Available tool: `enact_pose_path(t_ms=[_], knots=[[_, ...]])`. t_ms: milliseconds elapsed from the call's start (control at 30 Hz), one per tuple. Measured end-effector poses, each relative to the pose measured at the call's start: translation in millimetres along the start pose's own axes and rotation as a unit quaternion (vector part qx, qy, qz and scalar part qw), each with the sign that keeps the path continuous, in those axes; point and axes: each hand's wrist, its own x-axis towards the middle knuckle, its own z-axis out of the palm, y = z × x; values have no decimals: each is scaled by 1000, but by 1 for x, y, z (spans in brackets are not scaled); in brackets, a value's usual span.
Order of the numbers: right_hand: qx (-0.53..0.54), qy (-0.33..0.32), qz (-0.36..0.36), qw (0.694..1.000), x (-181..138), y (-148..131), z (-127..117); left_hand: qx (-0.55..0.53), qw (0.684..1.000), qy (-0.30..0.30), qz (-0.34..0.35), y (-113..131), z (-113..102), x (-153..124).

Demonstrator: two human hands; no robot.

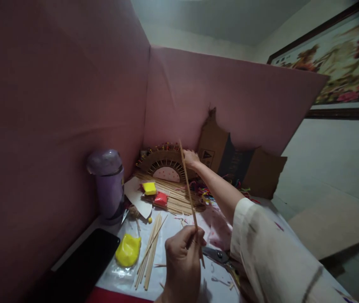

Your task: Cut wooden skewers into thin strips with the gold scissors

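My left hand (184, 256) is closed around a long thin wooden stick (189, 189), which rises upright with a slight tilt in front of the camera. Stretched far forward, my right hand (192, 159) is at the right side of a brown cardboard fan-shaped piece (151, 161). Its fingers look bent together, but what they pinch is hidden. The fan piece has thin sticks with small coloured tips along its rim and a pink half-round (167, 174) at its base. Behind my left hand lie scissors (219, 254).
A purple bottle (108, 193) and a black phone (87, 252) are at left. Yellow clay (128, 250), loose sticks (149, 256), a yellow packet (149, 188), a red packet (161, 198) and tangled coloured threads (206, 195) lie on the table. Torn cardboard (217, 147) leans behind.
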Motion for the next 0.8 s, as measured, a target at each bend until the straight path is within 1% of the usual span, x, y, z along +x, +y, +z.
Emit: enact_pose_path(t_ms=[67, 133, 300, 400, 500, 633, 733, 800], knots=[[-16, -5, 5, 1000, 6, -3, 2, 21, 999, 2, 26, -1, 0, -1], [-25, -10, 12, 1000, 12, -4, 1, 34, 999, 5, 37, -1, 0, -1], [-14, -48, 15, 999, 19, -7, -7, 45, 998, 6, 38, -1, -1, 0], [10, -48, 9, 999, 14, -8, -8, 47, 998, 7, 36, -2, -1, 1], [45, -23, 3, 999, 6, -11, -8, 49, 998, 6, 33, -3, -1, 1], [94, 35, 10, 995, -2, -16, -13, 58, 998, 3, 33, -3, -2, 2], [135, 72, 31, 988, -5, -18, -28, 61, 998, 8, 28, -1, -3, 3], [163, 90, 53, 981, -6, -16, -42, 67, 997, 27, 34, 1, -4, 5]])
